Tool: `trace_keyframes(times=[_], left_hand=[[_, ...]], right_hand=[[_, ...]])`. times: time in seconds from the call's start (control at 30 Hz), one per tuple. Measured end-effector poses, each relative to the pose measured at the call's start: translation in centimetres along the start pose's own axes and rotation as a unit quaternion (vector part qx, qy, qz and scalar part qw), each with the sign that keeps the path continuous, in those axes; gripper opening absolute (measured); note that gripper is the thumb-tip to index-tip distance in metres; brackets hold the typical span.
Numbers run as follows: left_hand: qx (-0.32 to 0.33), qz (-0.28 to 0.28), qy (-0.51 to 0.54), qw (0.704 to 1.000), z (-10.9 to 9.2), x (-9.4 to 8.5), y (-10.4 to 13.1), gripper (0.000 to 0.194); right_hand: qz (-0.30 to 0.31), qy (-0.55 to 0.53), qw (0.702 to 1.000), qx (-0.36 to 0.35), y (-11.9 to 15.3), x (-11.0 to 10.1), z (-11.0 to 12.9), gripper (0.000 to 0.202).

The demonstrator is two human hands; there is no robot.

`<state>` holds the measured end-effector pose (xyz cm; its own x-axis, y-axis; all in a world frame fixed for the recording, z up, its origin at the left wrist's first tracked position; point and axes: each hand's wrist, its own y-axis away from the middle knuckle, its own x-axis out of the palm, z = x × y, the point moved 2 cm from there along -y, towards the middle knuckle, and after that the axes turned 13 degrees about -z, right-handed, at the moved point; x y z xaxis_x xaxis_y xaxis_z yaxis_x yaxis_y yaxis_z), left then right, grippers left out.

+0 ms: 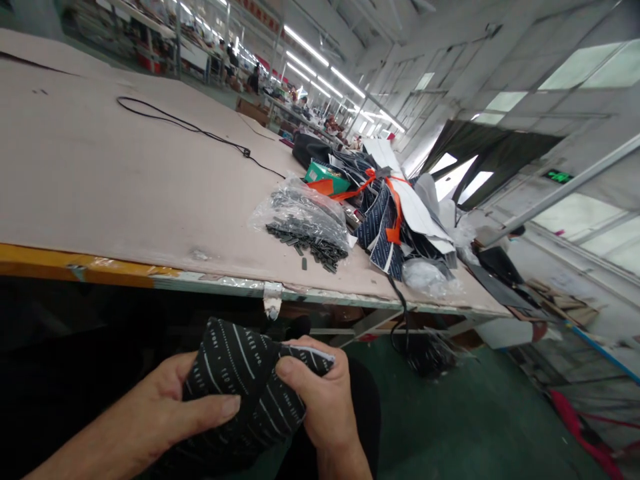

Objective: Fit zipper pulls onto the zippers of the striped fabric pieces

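Observation:
A black fabric piece with white printed lettering and stripes (240, 373) is held up between my two hands, below the table's front edge. My left hand (185, 400) grips its left side, thumb lying across the front and fingers hidden behind. At the upper right, my right hand (320, 390) pinches a folded part of the cloth, where a pale edge shows. The thumb presses on the print. Beyond the hands, a clear plastic bag (305, 210) lies on the table with many small dark flat pieces (320, 250) spilling from its mouth.
The large table (125, 187) carries a looped black cord (175, 121), a green box (326, 177) and a heap of printed dark fabric pieces (383, 227) tied with orange strips. A black cable hangs off the front edge. Green floor (425, 427) lies to the right.

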<state>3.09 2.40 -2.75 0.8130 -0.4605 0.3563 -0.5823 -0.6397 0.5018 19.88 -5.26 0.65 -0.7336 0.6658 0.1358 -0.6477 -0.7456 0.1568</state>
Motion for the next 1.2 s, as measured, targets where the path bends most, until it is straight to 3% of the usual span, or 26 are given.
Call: trace_keyframes(times=[0.07,0.2,0.27,0.33,0.43,0.5,0.53,0.6,0.7,0.8,0.9,1.07,1.2], left_hand=[[0.024,0.008,-0.018,1.000,-0.8,0.7,-0.1,0.036],[0.061,-0.062,-0.057,0.995,-1.9,1.2,-0.4,0.037],[0.053,-0.075,-0.045,0.995,-2.0,1.6,-0.4,0.037],[0.031,-0.071,-0.014,0.997,-1.9,2.1,-0.5,0.039],[-0.034,-0.086,0.042,0.995,-1.8,2.5,-0.6,0.041],[-0.073,-0.113,0.065,0.989,-1.8,2.5,-0.7,0.045],[-0.083,-0.118,0.069,0.987,-1.8,2.5,-0.7,0.047],[-0.065,-0.103,0.066,0.990,-1.9,2.4,-0.5,0.045],[-0.019,-0.085,0.060,0.994,-1.8,2.2,-0.3,0.041],[-0.020,-0.094,0.060,0.994,-1.5,2.1,-0.2,0.041],[-0.034,-0.085,0.085,0.992,-1.6,2.1,-0.3,0.036],[-0.067,-0.082,0.139,0.985,-2.1,2.2,-0.6,0.039],[-0.046,-0.088,0.121,0.988,-2.6,2.3,-0.9,0.036]], right_hand=[[-0.001,0.045,0.998,-0.037,0.3,-0.1,0.1,0.013],[0.005,0.096,0.986,-0.133,0.5,-0.5,-0.4,0.009],[0.015,0.093,0.972,-0.215,0.6,-0.8,-0.5,0.012],[0.028,0.100,0.942,-0.318,0.9,-0.9,-0.4,0.016],[0.054,0.150,0.870,-0.467,1.6,-0.8,0.0,0.021],[0.070,0.172,0.827,-0.530,2.1,-0.5,0.2,0.023],[0.070,0.171,0.821,-0.540,2.2,-0.4,0.2,0.024],[0.037,0.147,0.850,-0.504,2.1,-0.3,0.2,0.024],[-0.034,0.088,0.932,-0.349,1.1,-0.3,-0.2,0.021],[-0.008,0.036,0.980,-0.195,0.2,-0.2,-0.8,0.013],[0.039,-0.017,0.992,-0.118,-0.1,0.0,-1.1,0.011],[0.023,-0.178,0.982,0.052,0.0,1.0,-1.6,0.023],[0.038,-0.216,0.970,0.106,-0.2,2.0,-1.7,0.031]])
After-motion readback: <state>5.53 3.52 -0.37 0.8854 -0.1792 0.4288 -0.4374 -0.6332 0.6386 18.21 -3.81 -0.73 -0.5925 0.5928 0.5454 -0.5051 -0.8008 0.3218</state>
